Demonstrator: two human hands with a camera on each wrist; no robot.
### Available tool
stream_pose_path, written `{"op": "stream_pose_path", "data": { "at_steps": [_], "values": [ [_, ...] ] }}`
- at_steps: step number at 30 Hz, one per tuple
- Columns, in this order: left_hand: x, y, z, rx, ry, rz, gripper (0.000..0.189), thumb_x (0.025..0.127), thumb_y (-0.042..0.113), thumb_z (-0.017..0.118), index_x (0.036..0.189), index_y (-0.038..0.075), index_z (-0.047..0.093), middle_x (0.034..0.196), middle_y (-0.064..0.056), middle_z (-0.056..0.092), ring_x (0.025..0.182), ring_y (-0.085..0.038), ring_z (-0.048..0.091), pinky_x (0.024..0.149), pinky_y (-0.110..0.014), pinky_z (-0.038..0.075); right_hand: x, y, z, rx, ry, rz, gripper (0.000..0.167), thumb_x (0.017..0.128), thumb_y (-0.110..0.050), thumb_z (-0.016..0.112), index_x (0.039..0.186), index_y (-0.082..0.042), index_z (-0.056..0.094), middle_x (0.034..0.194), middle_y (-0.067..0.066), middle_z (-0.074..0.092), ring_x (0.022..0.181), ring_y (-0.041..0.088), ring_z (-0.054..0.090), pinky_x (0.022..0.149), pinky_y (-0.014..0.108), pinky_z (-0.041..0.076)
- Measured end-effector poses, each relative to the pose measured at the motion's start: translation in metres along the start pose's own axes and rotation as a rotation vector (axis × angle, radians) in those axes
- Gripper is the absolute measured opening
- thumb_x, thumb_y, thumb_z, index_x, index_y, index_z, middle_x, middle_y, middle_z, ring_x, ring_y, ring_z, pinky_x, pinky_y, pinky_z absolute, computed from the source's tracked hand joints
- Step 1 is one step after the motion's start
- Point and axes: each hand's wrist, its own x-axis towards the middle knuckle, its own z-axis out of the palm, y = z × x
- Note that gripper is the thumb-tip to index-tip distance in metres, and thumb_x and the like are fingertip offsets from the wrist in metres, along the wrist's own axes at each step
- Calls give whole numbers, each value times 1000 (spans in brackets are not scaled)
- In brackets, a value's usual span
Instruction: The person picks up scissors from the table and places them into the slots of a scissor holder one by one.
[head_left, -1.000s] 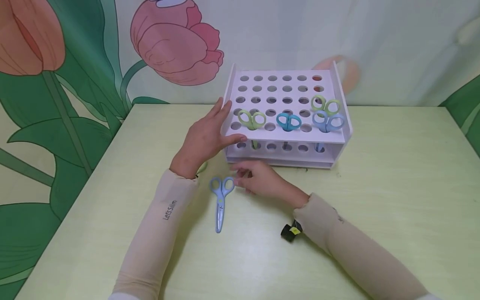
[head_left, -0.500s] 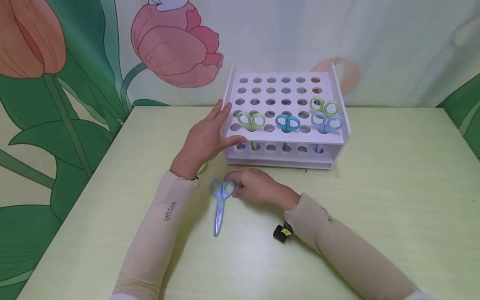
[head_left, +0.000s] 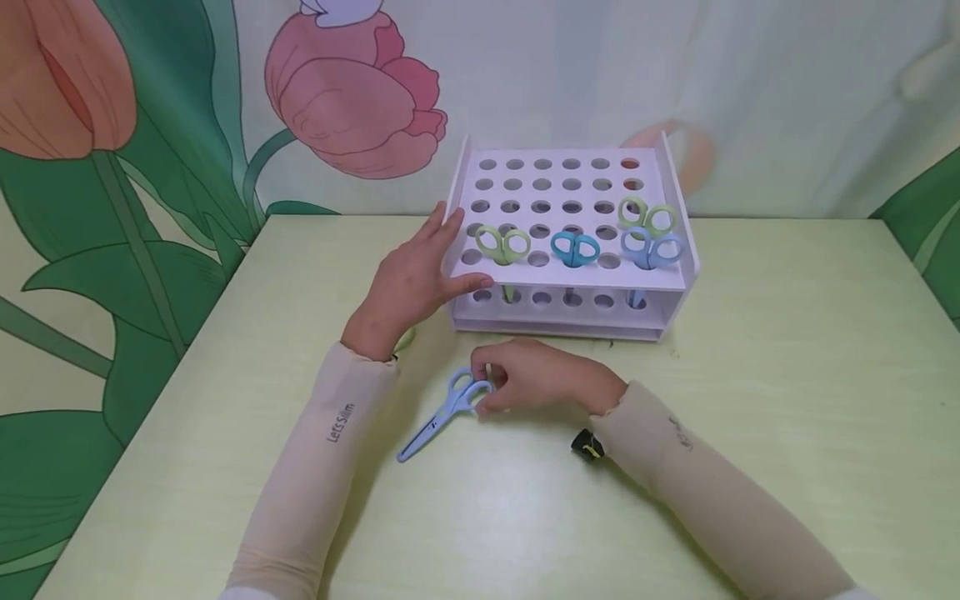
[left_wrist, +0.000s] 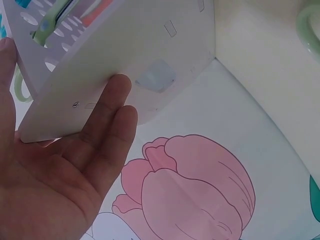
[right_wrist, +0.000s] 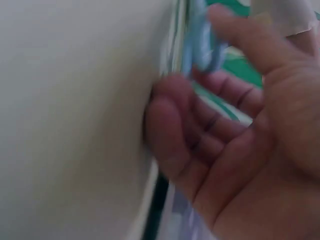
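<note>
Here we are with the light-blue scissors [head_left: 438,425] on the worktop [head_left: 510,517], just in front of the white rack [head_left: 555,279], tip slanting towards us. The right hand [head_left: 543,377] has finger and thumb pinched on one handle loop, presumably because the loops lie nearest its fingers. The left hand [head_left: 408,279] is apart from it, fingers flat along the rack's side panel and thumb on the front edge; we'd judge that it steadies the frame.

Across the rack we have a lime-green pair [head_left: 504,252], a teal pair [head_left: 575,249] and, at the right, a periwinkle pair [head_left: 651,247] just before a yellow-green pair [head_left: 647,218], all with handles up; the wide loops probably stop them dropping through.

Over to the left wrist: there's the panel's outer face, with a screw [left_wrist: 76,105] and a translucent patch [left_wrist: 157,76] that the head view hides. It also catches a green loop [left_wrist: 302,30], mostly masked by the forearm from above. The right wrist gives us the curled fingers from the palm side, but blur hides the exact contact.
</note>
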Motion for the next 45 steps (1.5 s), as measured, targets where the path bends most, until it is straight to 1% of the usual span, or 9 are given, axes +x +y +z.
{"op": "stream_pose_path", "data": {
  "at_steps": [3,7,10,13,21,27,31,38,45],
  "values": [
    [0,0,-1,-1,5,1,104,85,59,74,162,12,23,167,-11,11,139,-34,43,98,-45,45,-4,-1,-9,57,3,8,25,89,-24,80,102,-12,63,77,-5,63,69,13,59,67,30,47],
    [1,0,-1,1,14,10,103,85,59,74,162,12,23,167,-12,12,138,-34,44,99,-45,45,-11,-8,-24,206,14,59,29,91,-21,79,109,-10,60,86,3,72,71,25,68,67,35,54],
    [1,1,-1,-2,18,20,102,85,57,75,162,11,24,167,-14,13,138,-35,44,100,-46,44,-20,-14,-37,321,46,82,31,92,-18,77,113,-10,56,89,10,75,72,35,70,66,39,56],
    [2,2,-1,-3,17,22,102,86,56,75,162,11,24,167,-14,13,138,-34,44,101,-45,44,-28,-20,-48,377,99,59,28,94,-12,73,115,-8,56,90,9,76,74,37,72,65,41,57],
    [2,1,-3,-20,5,11,101,86,55,75,162,12,23,167,-13,11,142,-34,39,106,-45,40,-47,-30,-70,295,217,13,16,101,-7,62,116,-9,66,85,4,74,62,23,70,60,39,58],
    [3,1,-3,-16,-10,-6,102,86,57,75,162,13,23,167,-12,10,142,-35,38,107,-46,38,-58,-34,-83,269,286,13,16,102,-7,61,113,-9,72,88,6,71,67,23,70,64,38,58],
    [4,2,-4,-13,-16,-21,103,85,58,74,162,14,22,168,-10,10,143,-35,36,109,-47,37,-69,-36,-94,286,376,13,17,102,-5,61,114,-5,72,93,10,72,72,26,71,69,36,58],
    [3,3,-3,-21,-31,-37,104,84,58,75,163,16,21,168,-9,8,145,-34,35,110,-47,36,-88,-35,-110,381,588,-120,19,100,3,59,116,7,68,88,17,69,70,24,72,67,35,58],
    [1,2,-2,-24,-33,-39,103,85,58,75,162,15,21,168,-9,9,144,-34,35,109,-46,37,-98,-32,-117,485,775,-187,20,100,2,60,116,4,70,90,17,68,72,25,73,68,33,58]
  ]
}}
